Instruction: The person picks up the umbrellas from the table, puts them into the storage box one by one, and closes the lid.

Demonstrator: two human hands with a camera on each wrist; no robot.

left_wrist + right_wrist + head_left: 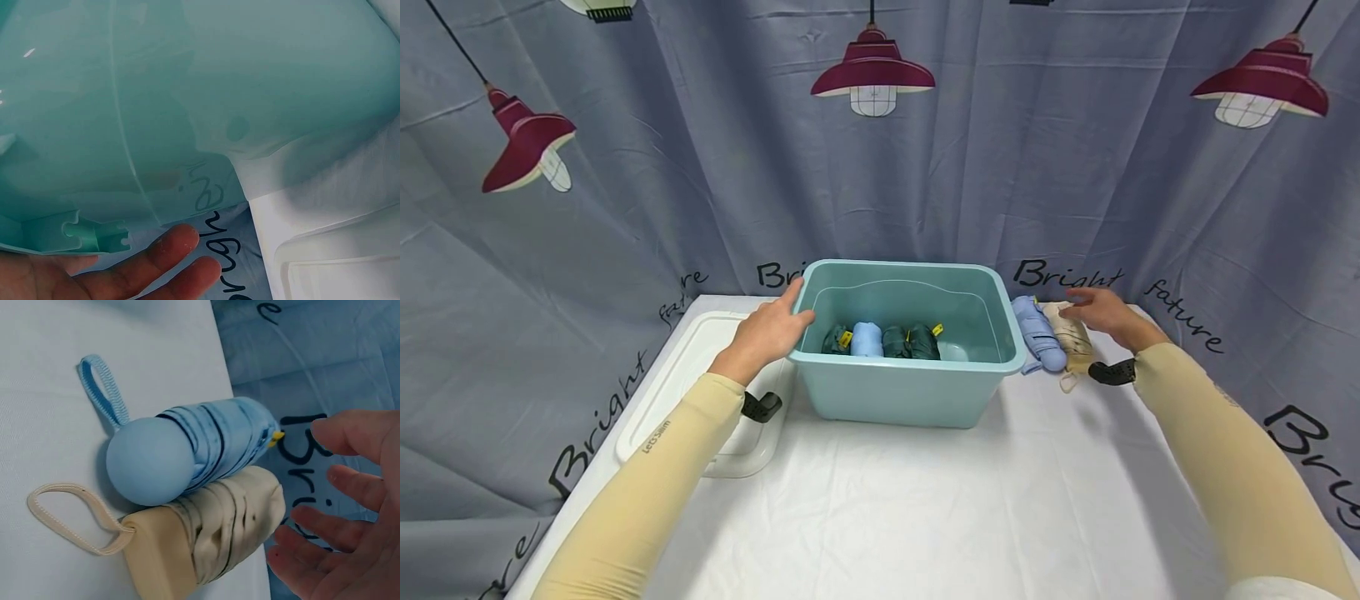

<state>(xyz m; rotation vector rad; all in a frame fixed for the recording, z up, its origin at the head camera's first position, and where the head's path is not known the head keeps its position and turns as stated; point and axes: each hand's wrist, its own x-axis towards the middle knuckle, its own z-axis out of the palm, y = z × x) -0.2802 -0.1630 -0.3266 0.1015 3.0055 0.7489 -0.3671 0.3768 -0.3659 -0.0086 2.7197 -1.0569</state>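
A teal plastic storage bin [895, 392] stands at the back of the table, with a row of rolled dark green folding umbrellas [922, 342] and a light blue one [867, 339] inside. My left hand [771, 331] holds the bin's left rim, thumb over the edge and fingers along the outside. Right of the bin, a blue folding umbrella [153, 459] with a round handle and a cream one [162, 550] with a squared handle lie side by side, each with a wrist loop. My right hand [1105, 315] hovers at the cream umbrella's far end, fingers spread and loosely bent, holding nothing.
A white lid [658, 400] lies flat on the table left of the bin, partly under my left forearm. A white cloth [925, 508] covers the table. Grey-blue curtain [737, 167] with printed lamps and lettering hangs close behind and along both sides.
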